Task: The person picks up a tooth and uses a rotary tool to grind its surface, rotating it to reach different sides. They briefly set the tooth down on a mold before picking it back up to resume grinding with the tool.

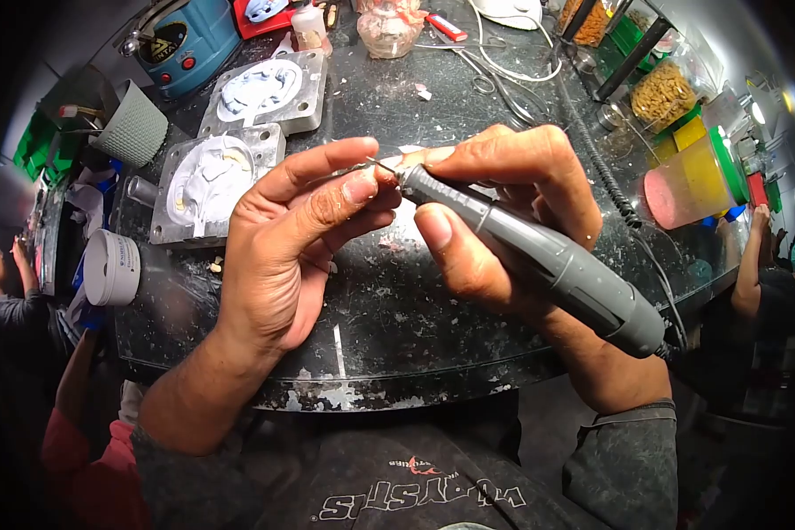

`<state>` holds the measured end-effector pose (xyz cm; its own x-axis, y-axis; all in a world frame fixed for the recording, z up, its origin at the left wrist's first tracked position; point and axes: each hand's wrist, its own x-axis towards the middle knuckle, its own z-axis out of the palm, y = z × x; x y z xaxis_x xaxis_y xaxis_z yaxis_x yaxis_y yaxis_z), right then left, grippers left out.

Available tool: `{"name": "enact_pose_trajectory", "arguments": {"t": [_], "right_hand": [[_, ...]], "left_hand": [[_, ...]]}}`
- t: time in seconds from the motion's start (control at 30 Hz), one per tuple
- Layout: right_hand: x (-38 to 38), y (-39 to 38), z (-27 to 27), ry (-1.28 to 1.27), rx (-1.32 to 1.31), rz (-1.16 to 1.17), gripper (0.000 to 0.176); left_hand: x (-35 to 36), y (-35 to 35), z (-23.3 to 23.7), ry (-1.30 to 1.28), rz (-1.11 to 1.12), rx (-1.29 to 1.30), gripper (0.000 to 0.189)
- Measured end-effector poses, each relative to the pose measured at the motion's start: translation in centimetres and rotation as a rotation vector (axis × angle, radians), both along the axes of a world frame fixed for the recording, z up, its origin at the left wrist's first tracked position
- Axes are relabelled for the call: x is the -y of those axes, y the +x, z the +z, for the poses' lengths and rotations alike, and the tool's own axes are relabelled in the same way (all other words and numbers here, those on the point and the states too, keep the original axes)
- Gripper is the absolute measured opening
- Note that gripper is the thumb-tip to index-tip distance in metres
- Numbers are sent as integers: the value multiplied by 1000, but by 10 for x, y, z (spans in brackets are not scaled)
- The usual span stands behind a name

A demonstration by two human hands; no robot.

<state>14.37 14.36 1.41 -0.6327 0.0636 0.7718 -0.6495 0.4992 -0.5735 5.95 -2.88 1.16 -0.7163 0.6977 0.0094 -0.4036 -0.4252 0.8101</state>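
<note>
A dark grey rotary handpiece is gripped in my right hand, its body slanting down to the right. From its nose a thin metal bur points toward my left fingertips. My left hand is pinched, thumb and fingers close round the bur's tip; what it holds is too small and hidden to make out. Specks of pale dust cling to the fingers. Left of that hand lies a metal flask half with white plaster in it. Behind it sits a second flask half, also plaster-filled.
A white round tub and a grey woven-look pot stand at left, a blue machine behind. Scissors and a coiled cord lie beyond my right hand. Jars, one with pink powder, line the right. Other people show at both edges.
</note>
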Motion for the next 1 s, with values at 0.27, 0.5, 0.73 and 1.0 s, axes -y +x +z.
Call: {"name": "enact_pose_trajectory", "arguments": {"t": [0.27, 0.5, 0.73, 1.0], "right_hand": [[1, 0, 0, 17, -16, 60, 33], [1, -3, 2, 36, -68, 109, 32], [3, 2, 4, -14, -15, 114, 32], [5, 5, 4, -54, 16, 120, 34]], "left_hand": [[-1, 1, -4, -13, 75, -132, 20], [2, -2, -5, 94, 53, 15, 24], [4, -3, -9, 237, -87, 133, 26], [4, -2, -7, 238, -99, 133, 26]]}}
